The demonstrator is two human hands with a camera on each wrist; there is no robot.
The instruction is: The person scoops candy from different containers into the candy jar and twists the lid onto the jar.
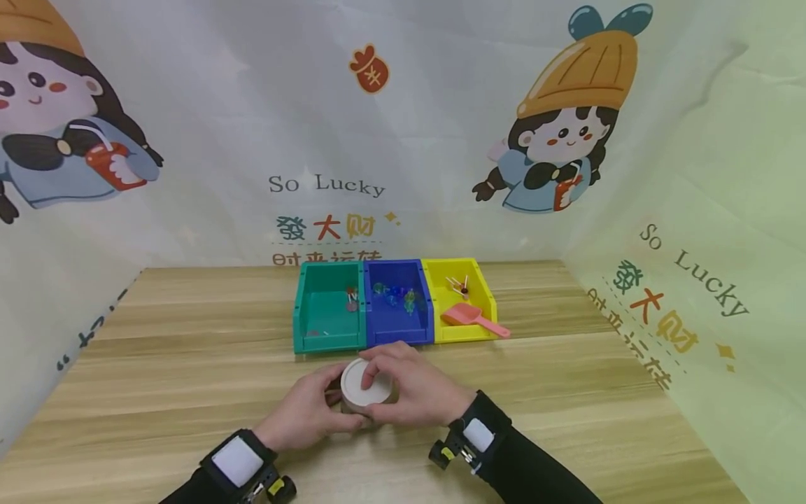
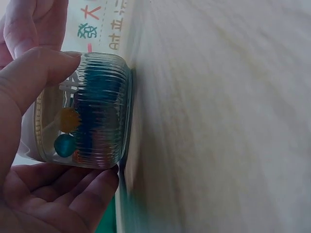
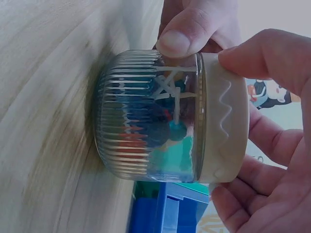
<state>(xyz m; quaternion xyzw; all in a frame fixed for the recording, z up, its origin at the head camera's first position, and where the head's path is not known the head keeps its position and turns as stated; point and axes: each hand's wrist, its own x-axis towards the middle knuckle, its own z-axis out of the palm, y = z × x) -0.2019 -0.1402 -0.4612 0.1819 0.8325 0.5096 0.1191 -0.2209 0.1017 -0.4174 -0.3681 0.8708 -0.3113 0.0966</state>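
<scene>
A squat glass jar (image 3: 141, 116) with ribbed sides stands upright on the table in front of the bins. Its cream lid (image 1: 354, 386) has a wavy raised line round the side, as the right wrist view shows. Through the glass show small coloured beads, some blue, teal and orange, and a few thin white sticks. My left hand (image 1: 307, 411) grips the jar's body, thumb on one side and fingers on the other. Thumb and fingers of my right hand (image 1: 418, 388) hold the lid by its edge, with one finger bent over its top.
Behind the jar, a green bin (image 1: 315, 308), a blue bin (image 1: 378, 334) and a yellow bin (image 1: 481, 290) stand side by side. Each holds small pieces. A pink scoop (image 1: 462, 314) lies in the yellow one, its handle over the front edge. Printed cloth (image 1: 434, 140) encloses the wooden table (image 1: 189, 364).
</scene>
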